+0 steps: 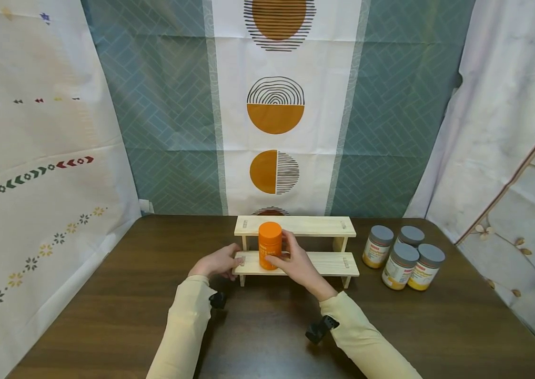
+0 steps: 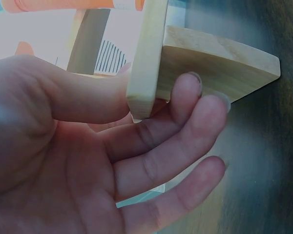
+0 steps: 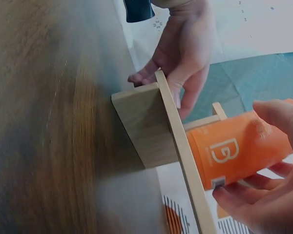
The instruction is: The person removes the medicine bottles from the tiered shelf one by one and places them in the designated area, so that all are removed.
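Note:
An orange bottle (image 1: 269, 246) with an orange cap stands upright on the lower step of a pale wooden two-tier shelf (image 1: 322, 261). My right hand (image 1: 298, 263) grips it from the right, thumb in front and fingers behind, as the right wrist view shows around the orange bottle (image 3: 229, 146). At the lower step's left end, my left hand (image 1: 218, 261) holds the board. In the left wrist view its thumb lies over the board (image 2: 149, 53) and its fingers curl beneath, beside the side support (image 2: 219, 58).
Several grey-lidded jars (image 1: 400, 271) with yellow-and-white labels stand grouped right of the shelf on the dark wooden table (image 1: 267, 326). The shelf's upper tier (image 1: 314, 226) rises behind the bottle. Patterned cloths (image 1: 168, 131) hang behind the table and at its sides.

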